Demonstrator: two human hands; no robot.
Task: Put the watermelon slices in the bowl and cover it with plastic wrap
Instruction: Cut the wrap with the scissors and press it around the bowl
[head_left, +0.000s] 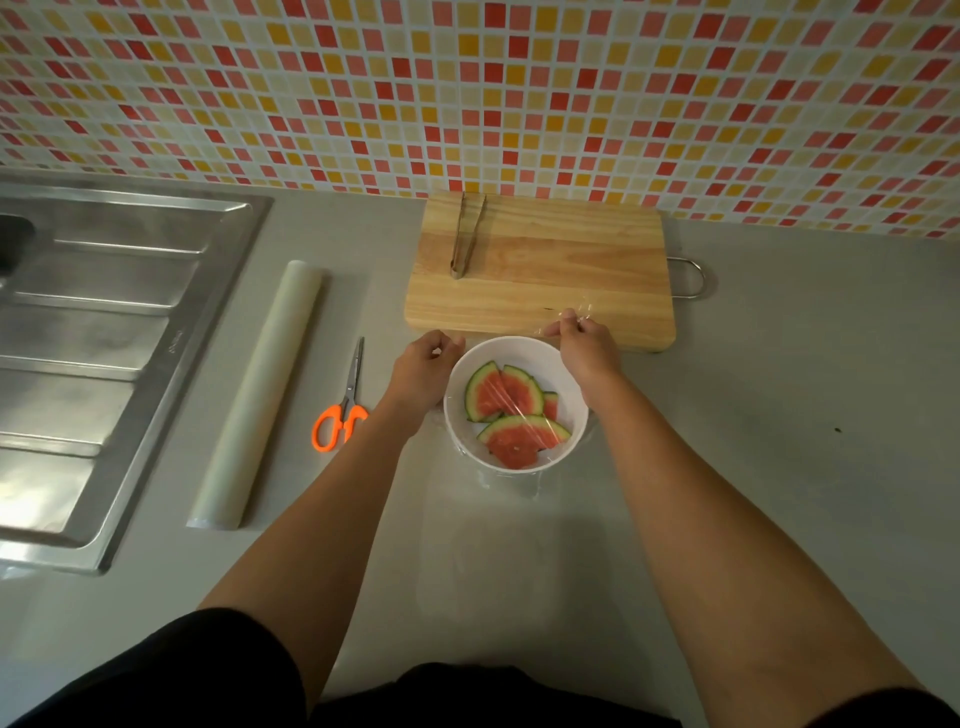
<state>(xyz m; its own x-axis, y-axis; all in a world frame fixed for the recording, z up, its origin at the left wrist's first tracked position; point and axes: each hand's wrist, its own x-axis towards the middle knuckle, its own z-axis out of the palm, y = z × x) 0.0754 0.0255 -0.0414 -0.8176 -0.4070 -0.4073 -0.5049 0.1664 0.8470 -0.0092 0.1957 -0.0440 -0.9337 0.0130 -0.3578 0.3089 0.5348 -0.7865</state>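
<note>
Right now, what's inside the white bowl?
Several watermelon slices, seen through plastic wrap over the bowl; the right hand pinches the wrap at the far rim. The slices hide the bowl's floor, and the right wrist covers part of its wall.

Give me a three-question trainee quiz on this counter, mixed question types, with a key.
1. True or false: the tongs lie on the cutting board.
2. The scissors lie between the bowl and: A) the wrap roll B) a kettle C) a plate.
3. Fill in: the right hand pinches the ____ that covers the watermelon slices.
Key: 1 true; 2 A; 3 plastic wrap.
</note>
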